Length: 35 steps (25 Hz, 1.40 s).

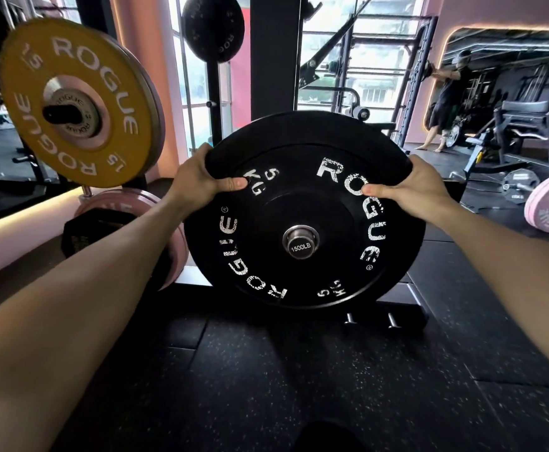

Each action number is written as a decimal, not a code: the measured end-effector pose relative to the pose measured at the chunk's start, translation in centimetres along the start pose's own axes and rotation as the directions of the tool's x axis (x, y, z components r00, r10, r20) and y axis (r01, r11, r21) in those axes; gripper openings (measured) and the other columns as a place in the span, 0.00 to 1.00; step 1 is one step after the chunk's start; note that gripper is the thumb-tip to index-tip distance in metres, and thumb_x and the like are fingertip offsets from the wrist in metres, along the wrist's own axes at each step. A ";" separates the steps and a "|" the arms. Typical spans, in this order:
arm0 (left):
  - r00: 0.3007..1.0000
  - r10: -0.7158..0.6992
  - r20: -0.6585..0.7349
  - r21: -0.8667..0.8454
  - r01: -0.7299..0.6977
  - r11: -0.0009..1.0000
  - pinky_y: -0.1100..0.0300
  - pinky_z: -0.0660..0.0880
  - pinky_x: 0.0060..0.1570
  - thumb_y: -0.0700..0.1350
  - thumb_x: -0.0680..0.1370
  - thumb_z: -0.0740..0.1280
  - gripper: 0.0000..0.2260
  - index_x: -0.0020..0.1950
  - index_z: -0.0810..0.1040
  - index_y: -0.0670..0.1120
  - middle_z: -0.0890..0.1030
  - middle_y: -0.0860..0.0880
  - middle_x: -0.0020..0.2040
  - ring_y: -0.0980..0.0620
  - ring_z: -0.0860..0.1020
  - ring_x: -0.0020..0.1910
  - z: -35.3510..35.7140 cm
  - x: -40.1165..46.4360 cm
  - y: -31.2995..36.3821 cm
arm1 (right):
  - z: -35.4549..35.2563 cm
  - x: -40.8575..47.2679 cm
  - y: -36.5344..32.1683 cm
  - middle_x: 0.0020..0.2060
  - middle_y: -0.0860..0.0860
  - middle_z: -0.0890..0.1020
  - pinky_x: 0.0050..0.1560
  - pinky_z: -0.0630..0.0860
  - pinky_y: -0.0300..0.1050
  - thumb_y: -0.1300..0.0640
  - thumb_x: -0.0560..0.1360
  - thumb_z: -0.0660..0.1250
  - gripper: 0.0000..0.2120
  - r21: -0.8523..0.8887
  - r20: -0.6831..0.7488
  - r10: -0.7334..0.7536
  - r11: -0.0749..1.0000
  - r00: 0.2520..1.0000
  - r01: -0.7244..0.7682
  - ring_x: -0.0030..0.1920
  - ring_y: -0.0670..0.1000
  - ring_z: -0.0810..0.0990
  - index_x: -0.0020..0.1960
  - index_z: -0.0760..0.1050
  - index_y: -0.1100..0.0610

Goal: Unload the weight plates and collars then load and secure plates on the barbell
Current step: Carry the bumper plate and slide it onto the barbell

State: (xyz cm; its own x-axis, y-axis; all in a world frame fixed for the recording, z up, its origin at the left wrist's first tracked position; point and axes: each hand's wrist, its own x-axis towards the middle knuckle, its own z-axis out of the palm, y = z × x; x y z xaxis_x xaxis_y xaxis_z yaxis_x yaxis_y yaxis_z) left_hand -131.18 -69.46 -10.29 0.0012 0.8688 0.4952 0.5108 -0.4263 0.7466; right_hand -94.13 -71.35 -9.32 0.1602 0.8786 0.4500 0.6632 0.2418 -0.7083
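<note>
Hands, left hand [198, 176] and right hand [413, 187], on one black plate [302, 207].

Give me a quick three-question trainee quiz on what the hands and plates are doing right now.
1. True or false: both the left hand and the right hand grip the black plate.
2. Which weight is printed on that plate? A) 5 KG B) 15 KG C) 25 KG
3. Fill in: the sleeve end showing through the plate's centre hole reads ____.

Key: 1 true; 2 A; 3 1500LB. The yellow plate, upper left, is the one marked 15.
</note>
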 end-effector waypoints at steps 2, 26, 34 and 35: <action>1.000 0.000 -0.002 -0.008 0.000 1.000 0.69 0.72 0.43 0.52 0.66 0.81 0.27 0.59 0.71 0.50 0.80 0.52 0.53 0.59 0.77 0.47 0.5 0.9 -0.4 | 0.5 0.9 0.0 0.51 0.46 0.78 0.51 0.69 0.41 0.44 0.59 0.82 0.34 0.021 -0.007 -0.006 1.000 1.000 0.006 0.52 0.48 0.76 0.59 0.72 0.53; 0.996 -0.017 -0.091 -0.054 0.012 0.998 0.46 0.75 0.61 0.53 0.64 0.82 0.29 0.59 0.72 0.50 0.81 0.51 0.54 0.48 0.79 0.55 10.3 23.3 -10.9 | 9.5 22.7 8.3 0.51 0.45 0.80 0.44 0.68 0.35 0.48 0.60 0.82 0.32 0.104 -0.055 -0.030 0.994 0.998 0.035 0.50 0.47 0.77 0.59 0.73 0.53; 0.994 0.026 -0.104 -0.047 -0.031 0.998 0.53 0.76 0.56 0.50 0.65 0.81 0.27 0.58 0.73 0.48 0.80 0.53 0.50 0.50 0.79 0.51 12.3 27.8 -12.5 | 11.8 27.3 10.4 0.43 0.42 0.76 0.49 0.68 0.44 0.47 0.61 0.81 0.29 0.036 -0.107 -0.052 0.998 0.993 0.056 0.49 0.49 0.75 0.55 0.70 0.52; 0.994 0.027 -0.108 -0.041 -0.032 0.999 0.53 0.76 0.55 0.50 0.65 0.81 0.27 0.57 0.73 0.48 0.80 0.53 0.49 0.50 0.79 0.51 12.5 28.4 -12.7 | 12.0 27.8 10.5 0.43 0.41 0.75 0.49 0.68 0.43 0.47 0.61 0.81 0.29 0.041 -0.109 -0.047 0.998 0.993 0.052 0.49 0.49 0.75 0.54 0.70 0.51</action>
State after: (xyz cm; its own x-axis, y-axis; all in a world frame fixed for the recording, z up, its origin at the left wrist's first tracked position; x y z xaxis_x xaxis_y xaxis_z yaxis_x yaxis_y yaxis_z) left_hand -126.87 -36.24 -11.30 -0.0779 0.8244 0.5606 0.4744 -0.4639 0.7481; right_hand -91.49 -39.46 -10.81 0.2072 0.8161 0.5395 0.6401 0.3040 -0.7056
